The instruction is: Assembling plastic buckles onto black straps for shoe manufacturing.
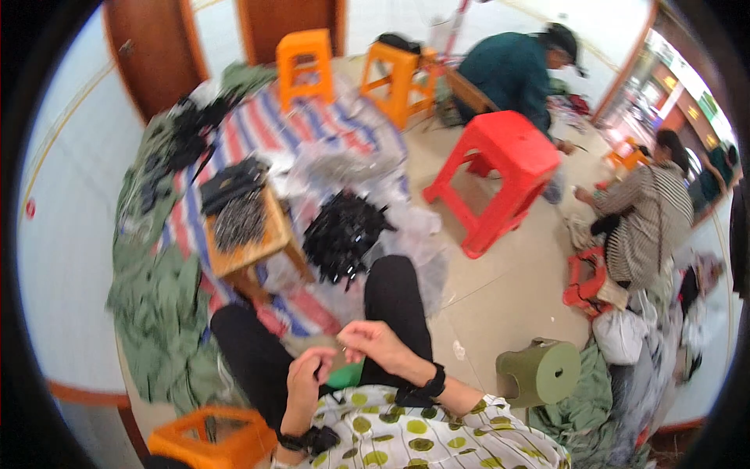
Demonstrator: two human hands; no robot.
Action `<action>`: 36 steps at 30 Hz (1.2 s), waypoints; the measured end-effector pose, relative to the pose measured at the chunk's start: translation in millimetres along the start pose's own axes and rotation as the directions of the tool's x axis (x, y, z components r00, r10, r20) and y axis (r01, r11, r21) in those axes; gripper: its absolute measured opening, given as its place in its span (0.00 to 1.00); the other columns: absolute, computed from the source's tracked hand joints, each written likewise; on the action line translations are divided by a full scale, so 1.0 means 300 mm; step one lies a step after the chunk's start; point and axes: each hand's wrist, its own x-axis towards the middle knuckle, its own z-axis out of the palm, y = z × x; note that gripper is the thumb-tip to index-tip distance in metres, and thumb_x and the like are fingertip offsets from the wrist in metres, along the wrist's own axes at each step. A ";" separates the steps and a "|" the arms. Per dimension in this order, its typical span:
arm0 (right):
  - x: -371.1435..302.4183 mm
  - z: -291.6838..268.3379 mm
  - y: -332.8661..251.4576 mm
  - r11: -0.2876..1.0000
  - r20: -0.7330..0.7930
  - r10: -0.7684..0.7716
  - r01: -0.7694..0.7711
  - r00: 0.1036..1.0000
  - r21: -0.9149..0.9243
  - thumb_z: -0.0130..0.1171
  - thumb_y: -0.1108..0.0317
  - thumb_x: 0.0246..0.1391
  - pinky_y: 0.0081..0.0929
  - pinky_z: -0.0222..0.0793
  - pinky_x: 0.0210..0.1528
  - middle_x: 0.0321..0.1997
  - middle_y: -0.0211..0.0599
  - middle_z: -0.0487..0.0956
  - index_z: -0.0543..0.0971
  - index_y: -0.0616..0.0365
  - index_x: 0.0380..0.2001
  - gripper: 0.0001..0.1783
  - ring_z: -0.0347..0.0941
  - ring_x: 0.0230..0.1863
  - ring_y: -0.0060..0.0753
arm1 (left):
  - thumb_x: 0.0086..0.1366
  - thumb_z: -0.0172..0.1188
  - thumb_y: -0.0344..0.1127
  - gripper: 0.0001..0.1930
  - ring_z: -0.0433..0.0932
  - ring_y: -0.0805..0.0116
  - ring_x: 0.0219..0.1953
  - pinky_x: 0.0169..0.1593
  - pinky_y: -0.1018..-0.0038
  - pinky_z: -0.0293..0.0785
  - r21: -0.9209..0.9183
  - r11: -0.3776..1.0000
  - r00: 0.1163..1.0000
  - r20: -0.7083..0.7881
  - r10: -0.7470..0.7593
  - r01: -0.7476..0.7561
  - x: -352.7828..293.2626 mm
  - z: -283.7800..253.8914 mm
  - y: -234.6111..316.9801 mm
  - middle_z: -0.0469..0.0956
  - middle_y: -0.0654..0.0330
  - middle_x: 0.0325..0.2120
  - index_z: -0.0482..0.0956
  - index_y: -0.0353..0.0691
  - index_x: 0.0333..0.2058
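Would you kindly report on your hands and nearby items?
Left hand, right hand close together; grip contents unclear. Black pile ahead. Wooden stool left of it.

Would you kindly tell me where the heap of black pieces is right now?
In the head view, the heap of black pieces lies left of centre, just right of the wooden stool and beyond the person's right knee.
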 end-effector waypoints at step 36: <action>-0.056 0.026 -0.040 0.985 -0.053 -0.138 0.142 0.989 0.100 0.53 0.61 0.57 0.11 0.62 0.26 0.23 0.25 0.74 0.75 0.58 0.30 0.11 0.67 0.22 0.11 | 0.55 0.47 0.21 0.12 0.67 0.75 0.19 0.21 0.82 0.65 0.093 0.996 0.994 0.104 -0.015 0.005 0.018 0.045 -0.047 0.69 0.62 0.28 0.63 0.38 0.39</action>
